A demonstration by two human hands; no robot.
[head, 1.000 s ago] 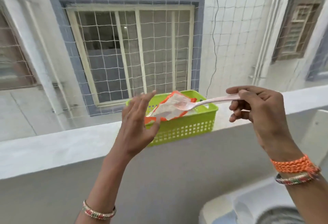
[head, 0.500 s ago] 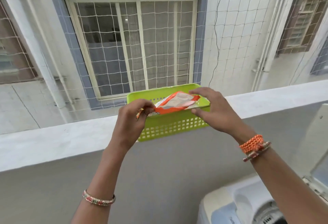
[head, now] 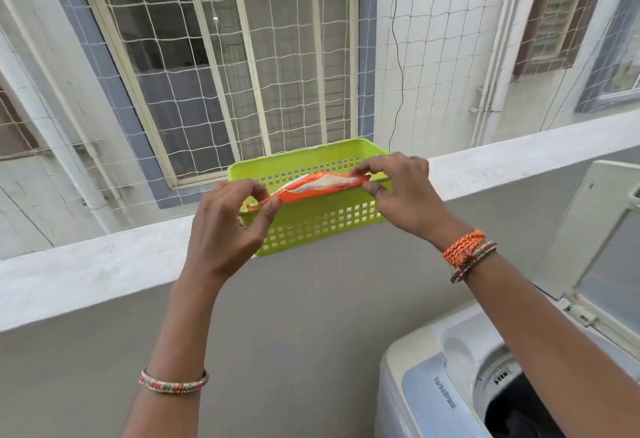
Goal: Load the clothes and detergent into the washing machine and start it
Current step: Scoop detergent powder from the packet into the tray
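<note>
the orange detergent pouch (head: 313, 188) sits at the near rim of a green perforated basket (head: 322, 226) on the far white ledge (head: 104, 261), its mouth pulled flat between both hands. the left hand (head: 228, 229) pinches the pouch's left end with thumb and fingertips, and the right hand (head: 398, 191) pinches its right end likewise. at near right stands the washing machine (head: 460, 389), lid (head: 595, 229) raised, dark clothes (head: 519, 417) visible in the drum; netting covers the window (head: 235, 70) beyond.
</note>
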